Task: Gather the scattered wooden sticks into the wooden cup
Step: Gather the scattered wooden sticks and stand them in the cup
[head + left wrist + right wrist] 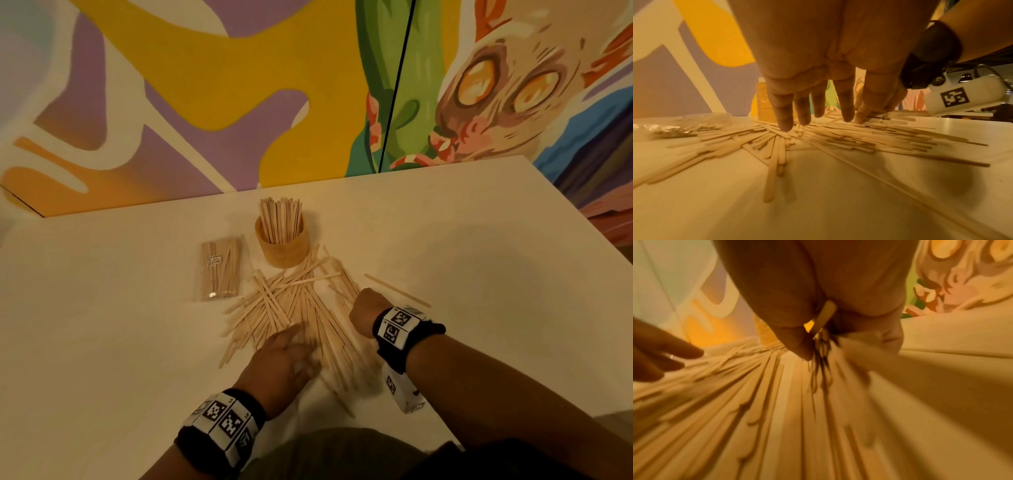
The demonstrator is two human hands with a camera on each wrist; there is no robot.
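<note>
The wooden cup (281, 244) stands upright at the back of the white table (102, 325), with several sticks standing in it. Just in front of it lies a wide heap of loose wooden sticks (291, 305). My left hand (296, 342) lies over the heap's near side, and in the left wrist view its straight fingers (785, 120) touch the sticks (777, 146). My right hand (359, 305) is at the heap's right edge. In the right wrist view my right hand (818, 344) curls thumb and fingers round a fanned bunch of sticks (797, 402).
A clear plastic packet of sticks (221, 270) lies left of the cup. One long thin stick (397, 291) lies alone to the right of my right hand. A painted wall (205, 85) rises behind the table's far edge.
</note>
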